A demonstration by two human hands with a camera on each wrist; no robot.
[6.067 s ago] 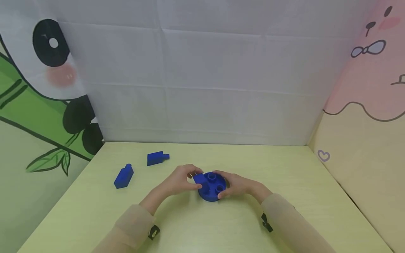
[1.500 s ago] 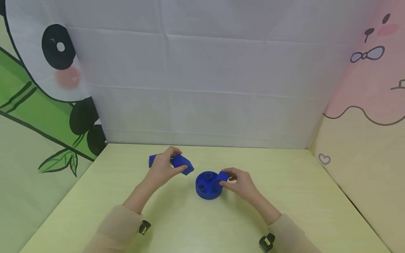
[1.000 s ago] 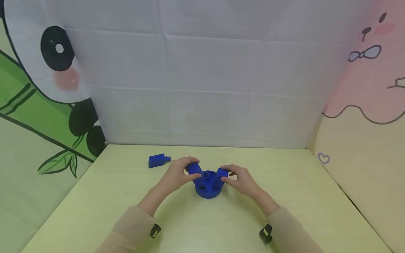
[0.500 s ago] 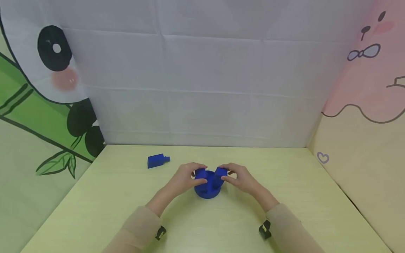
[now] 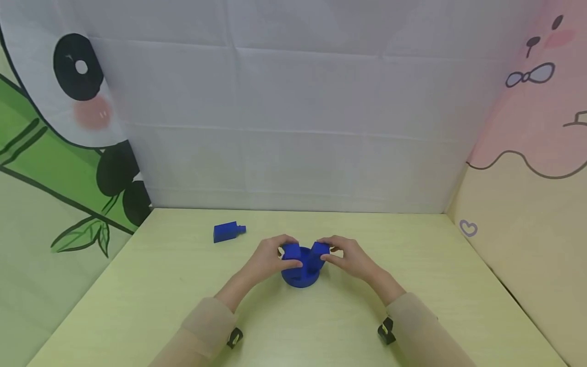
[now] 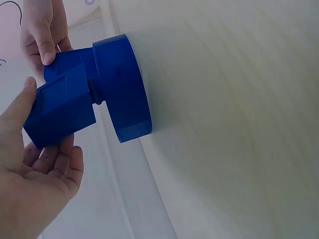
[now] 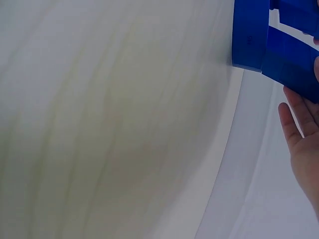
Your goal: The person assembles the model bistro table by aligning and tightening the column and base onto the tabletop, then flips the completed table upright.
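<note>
A round blue base [image 5: 300, 279] with raised sockets sits on the table between both hands. My left hand [image 5: 268, 260] pinches a blue block [image 5: 291, 251] between thumb and fingers, over the base's left side. In the left wrist view, this block [image 6: 65, 109] has a narrow neck that meets the base [image 6: 122, 89]. My right hand [image 5: 350, 257] pinches a second blue block [image 5: 318, 250], which leans outward on the base's right side. The right wrist view shows this block [image 7: 291, 64] against the base, its lower end hidden.
A third blue block [image 5: 225, 232] with a peg lies on its side at the back left of the pale yellow table [image 5: 344, 326]. A white sheet [image 5: 293, 127] stands behind the table, with printed cartoon panels at both sides.
My left hand took the front-left block from the table and brought it right and down onto the base. The earlier block is now at the base's right, in my right hand.
</note>
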